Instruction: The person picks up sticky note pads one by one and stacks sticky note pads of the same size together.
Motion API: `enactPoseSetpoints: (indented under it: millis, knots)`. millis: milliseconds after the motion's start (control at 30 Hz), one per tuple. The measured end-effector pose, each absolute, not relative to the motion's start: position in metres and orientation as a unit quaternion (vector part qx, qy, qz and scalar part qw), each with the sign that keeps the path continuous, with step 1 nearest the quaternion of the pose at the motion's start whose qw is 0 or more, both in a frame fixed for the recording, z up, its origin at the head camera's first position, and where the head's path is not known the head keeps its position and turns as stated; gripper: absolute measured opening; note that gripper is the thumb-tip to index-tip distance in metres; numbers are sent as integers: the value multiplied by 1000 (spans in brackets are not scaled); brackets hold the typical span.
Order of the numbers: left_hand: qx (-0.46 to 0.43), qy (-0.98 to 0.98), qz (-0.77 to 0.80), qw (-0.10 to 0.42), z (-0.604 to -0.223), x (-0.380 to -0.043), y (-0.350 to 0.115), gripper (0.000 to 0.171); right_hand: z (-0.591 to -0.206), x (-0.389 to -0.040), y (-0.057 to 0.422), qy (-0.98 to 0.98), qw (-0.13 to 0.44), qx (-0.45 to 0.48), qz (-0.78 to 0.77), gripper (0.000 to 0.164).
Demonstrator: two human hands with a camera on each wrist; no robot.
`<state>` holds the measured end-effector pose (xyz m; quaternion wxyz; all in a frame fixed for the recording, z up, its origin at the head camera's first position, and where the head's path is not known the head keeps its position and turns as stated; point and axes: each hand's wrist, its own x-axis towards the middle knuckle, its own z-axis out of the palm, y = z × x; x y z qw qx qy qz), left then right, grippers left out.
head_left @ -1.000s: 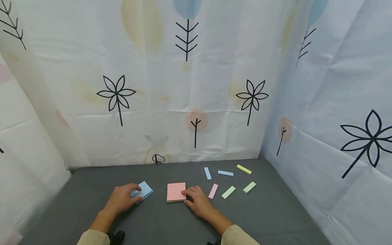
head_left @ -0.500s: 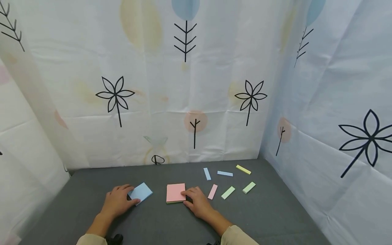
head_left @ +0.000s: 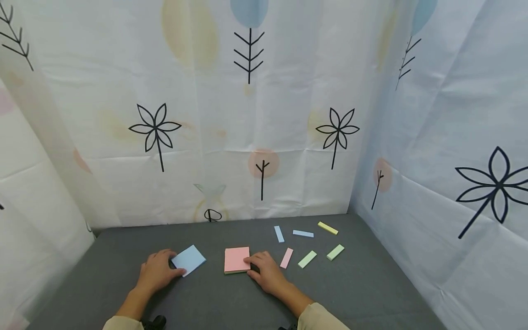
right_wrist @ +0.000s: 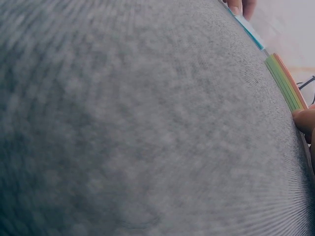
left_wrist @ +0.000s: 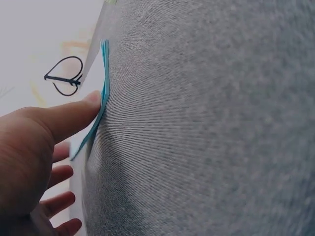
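A pad of blue sticky notes (head_left: 189, 260) lies on the grey table at the left in the head view. My left hand (head_left: 156, 272) holds it at its left side, thumb near the front corner and fingers by the back-left corner. The left wrist view shows the left thumb (left_wrist: 78, 115) against the blue pad's edge (left_wrist: 105, 73). A square stack of sticky notes (head_left: 237, 259), pink on top with green and yellow layers beneath, sits in the middle. My right hand (head_left: 268, 274) pinches its right edge, index finger on top and thumb at the side.
Right of the stack lie narrow note strips: two blue ones (head_left: 303, 233), a yellow one (head_left: 328, 228), a pink one (head_left: 286, 258) and two green ones (head_left: 307, 259). A white patterned curtain (head_left: 198, 183) stands behind the grey table (head_left: 231, 307).
The left fingers have drawn back left from over the blue pad to its side, baring more of its top. The pad now looks flat and squared. The right hand stays put.
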<state>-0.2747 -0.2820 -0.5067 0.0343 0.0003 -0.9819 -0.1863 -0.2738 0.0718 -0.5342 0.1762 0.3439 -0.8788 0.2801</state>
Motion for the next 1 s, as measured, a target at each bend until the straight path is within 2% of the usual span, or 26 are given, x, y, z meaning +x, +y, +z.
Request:
enactPoseSetpoints:
  millis: [233,533,767,1000]
  knots:
    - [6,-973,-220,64,-507,-276,-274,69,-533,-274,72,-878,179,345,279,31]
    - [-37,-947,-301,106,-507,-271,-264,57,-534,-275,73,-878,178,343,281,32]
    - [-19,-918,-379,117,-505,-271,-263,63,-536,-275,73,-876,178,345,285,31]
    - [25,-876,-472,92,-507,-272,-265,65,-537,-275,73,-877,177,345,284,31]
